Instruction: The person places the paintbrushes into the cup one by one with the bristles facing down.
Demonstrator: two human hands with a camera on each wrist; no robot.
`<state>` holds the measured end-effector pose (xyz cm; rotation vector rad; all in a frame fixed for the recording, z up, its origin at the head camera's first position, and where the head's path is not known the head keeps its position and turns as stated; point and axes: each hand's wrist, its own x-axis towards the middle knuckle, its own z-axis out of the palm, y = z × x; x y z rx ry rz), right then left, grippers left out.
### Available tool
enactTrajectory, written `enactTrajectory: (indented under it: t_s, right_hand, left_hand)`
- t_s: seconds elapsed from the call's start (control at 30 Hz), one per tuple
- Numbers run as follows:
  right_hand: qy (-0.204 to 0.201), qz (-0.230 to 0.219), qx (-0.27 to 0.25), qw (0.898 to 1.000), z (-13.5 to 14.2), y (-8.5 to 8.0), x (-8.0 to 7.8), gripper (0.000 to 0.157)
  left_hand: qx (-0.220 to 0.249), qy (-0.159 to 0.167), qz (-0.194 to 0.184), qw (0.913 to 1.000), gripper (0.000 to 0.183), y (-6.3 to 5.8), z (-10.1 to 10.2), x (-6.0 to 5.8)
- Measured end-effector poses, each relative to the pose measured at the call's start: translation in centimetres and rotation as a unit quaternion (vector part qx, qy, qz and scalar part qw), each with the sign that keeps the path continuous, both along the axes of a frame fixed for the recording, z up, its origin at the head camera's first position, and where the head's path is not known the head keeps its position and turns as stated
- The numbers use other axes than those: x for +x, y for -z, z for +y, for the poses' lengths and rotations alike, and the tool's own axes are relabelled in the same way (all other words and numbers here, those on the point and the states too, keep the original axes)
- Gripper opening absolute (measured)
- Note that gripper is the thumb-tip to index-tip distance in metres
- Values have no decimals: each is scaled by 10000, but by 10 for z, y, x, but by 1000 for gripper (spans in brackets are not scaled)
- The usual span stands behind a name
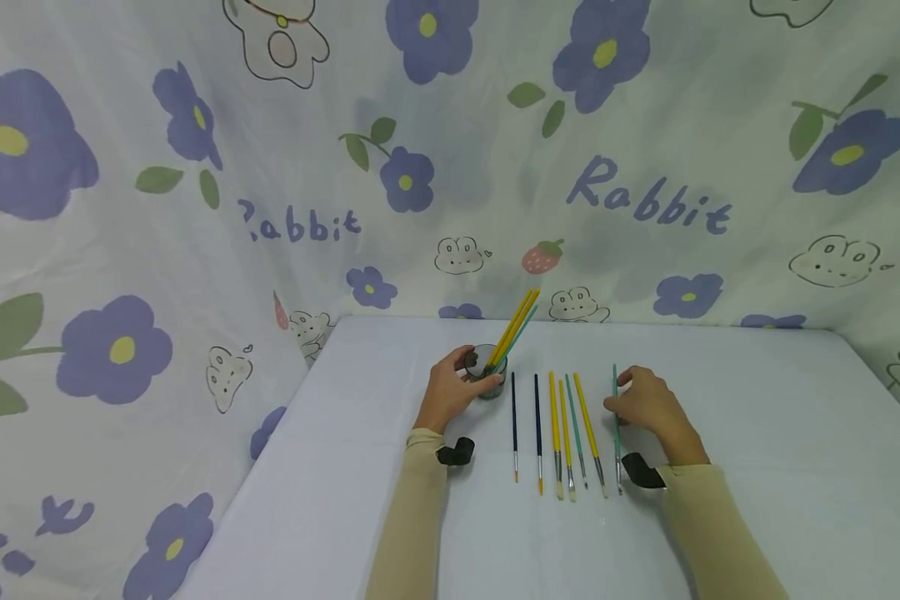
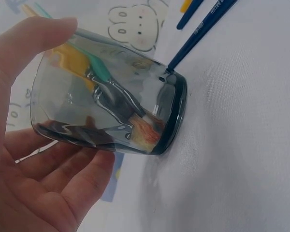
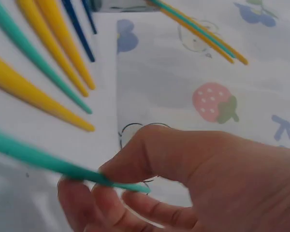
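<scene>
My left hand (image 1: 448,393) grips a clear, smoky drinking glass (image 2: 178,108), thumb on one side and fingers around the other. Bristles down inside it lean two yellow paintbrushes (image 1: 513,327) and a teal one, their handles sticking out above the rim. On the right, my right hand (image 1: 651,407) pinches a teal paintbrush (image 3: 43,159) near the end of its handle, between thumb and fingers. Between the hands lie two dark blue paintbrushes (image 1: 537,417), several yellow paintbrushes (image 1: 590,429) and another teal paintbrush (image 1: 577,429), bristle ends toward me.
A white cloth covers the table (image 1: 345,500). Behind it and along the left hangs a curtain (image 1: 487,192) printed with purple flowers, rabbits and lettering. Black straps (image 1: 457,452) sit at both wrists, over the beige sleeves.
</scene>
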<state>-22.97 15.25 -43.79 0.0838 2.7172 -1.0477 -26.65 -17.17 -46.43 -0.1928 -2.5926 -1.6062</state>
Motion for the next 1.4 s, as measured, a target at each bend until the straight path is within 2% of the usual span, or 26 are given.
enactTrajectory:
  t_s: [0.17, 0.37, 0.6, 0.77, 0.93, 1.07, 1.17, 1.23, 1.3, 1.4]
  right_hand:
    - [39, 112, -1270, 9918, 1, -6, 2, 55]
    - [255, 375, -2031, 9781, 2, -9, 1, 58]
    - [595, 769, -2621, 9601, 1, -16, 5, 55]
    - [856, 994, -2936, 9469, -2, -23, 9, 52]
    - [1101, 1235, -3293, 9296, -7, -30, 9, 42]
    - [1315, 1342, -3696, 9100, -13, -36, 7, 31]
    - [1389, 1413, -4068, 8918, -20, -41, 3, 29]
    - [1424, 1503, -4203, 8834, -25, -45, 0, 30]
    - [1451, 1607, -4239, 8794, -30, -49, -3, 32]
    - [1467, 1713, -4167, 8806, -37, -53, -8, 35]
  left_hand:
    - [-32, -15, 4, 10000, 86, 1, 0, 1]
    - [-16, 2, -35, 10000, 86, 0, -1, 2]
    - [52, 33, -64, 10000, 86, 2, 1, 4]
    - [29, 91, 59, 9999, 85, 3, 1, 2]
    - [58, 51, 94, 9999, 86, 1, 0, 1]
    - [30, 37, 25, 10000, 87, 0, 0, 0]
    - [17, 14, 4, 10000, 87, 0, 0, 1]
    - [-1, 2, -1, 10000, 86, 0, 0, 2]
    - [-11, 0, -1, 10000, 86, -1, 0, 2]
    - [-60, -3, 4, 10000, 85, -1, 0, 2]
